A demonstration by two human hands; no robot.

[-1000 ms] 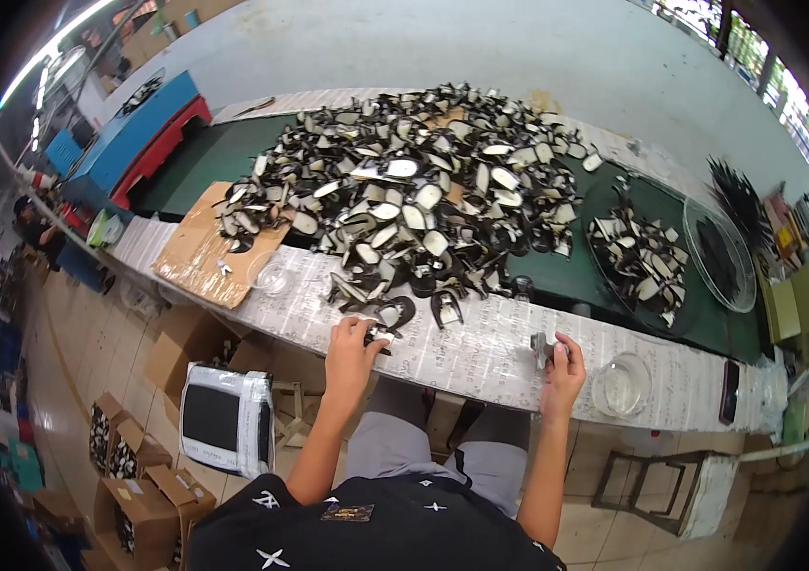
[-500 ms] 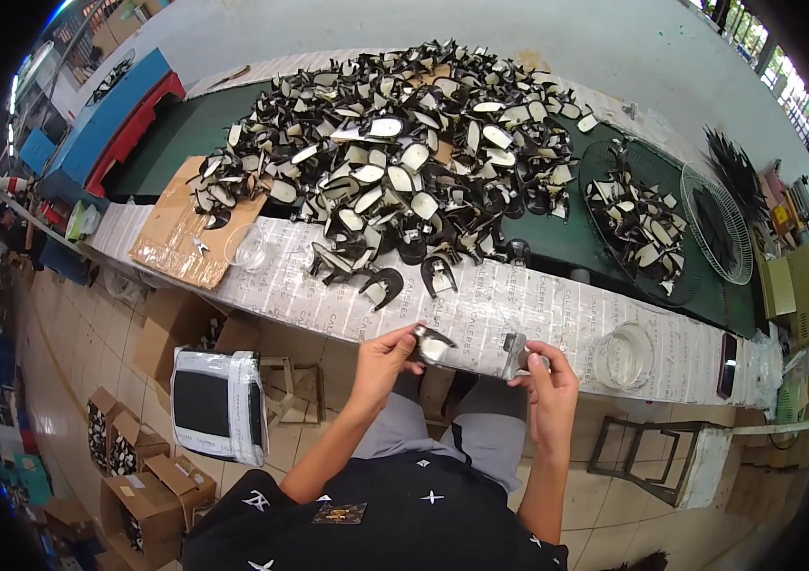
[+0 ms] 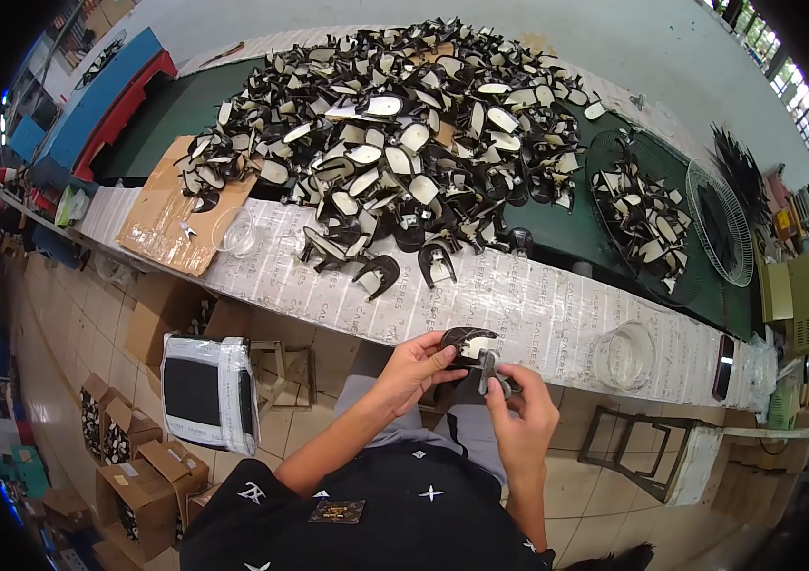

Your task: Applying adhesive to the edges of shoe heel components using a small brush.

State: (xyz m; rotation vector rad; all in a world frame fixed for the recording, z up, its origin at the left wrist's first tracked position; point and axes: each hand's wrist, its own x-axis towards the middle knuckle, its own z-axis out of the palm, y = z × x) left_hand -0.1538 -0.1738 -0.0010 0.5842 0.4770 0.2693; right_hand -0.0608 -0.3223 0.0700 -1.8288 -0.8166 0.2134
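My left hand (image 3: 414, 373) grips a black, curved shoe heel piece (image 3: 462, 341) with a white inner face, holding it just off the table's front edge. Pinched in my right hand (image 3: 524, 411) is a small grey metal piece (image 3: 491, 365), its exact kind hidden by the fingers. The metal piece is up against the heel piece's right side; whether they touch I cannot tell. Ahead of my hands, a big heap of similar heel pieces (image 3: 398, 160) covers the table, and two loose ones (image 3: 379, 276) lie at its near edge.
A see-through round tub (image 3: 625, 354) and a phone (image 3: 723, 368) lie on the wrapped table edge (image 3: 556, 314) to the right. Cardboard (image 3: 159, 217) and another tub (image 3: 239, 234) are at left. Beyond, a wire basket (image 3: 634, 249) holds more pieces. A padded stool (image 3: 206, 389) stands below.
My right hand has moved left, bringing the grey metal piece up to the heel piece. My left hand has shifted slightly right and turned the heel piece. The view has tilted a little.
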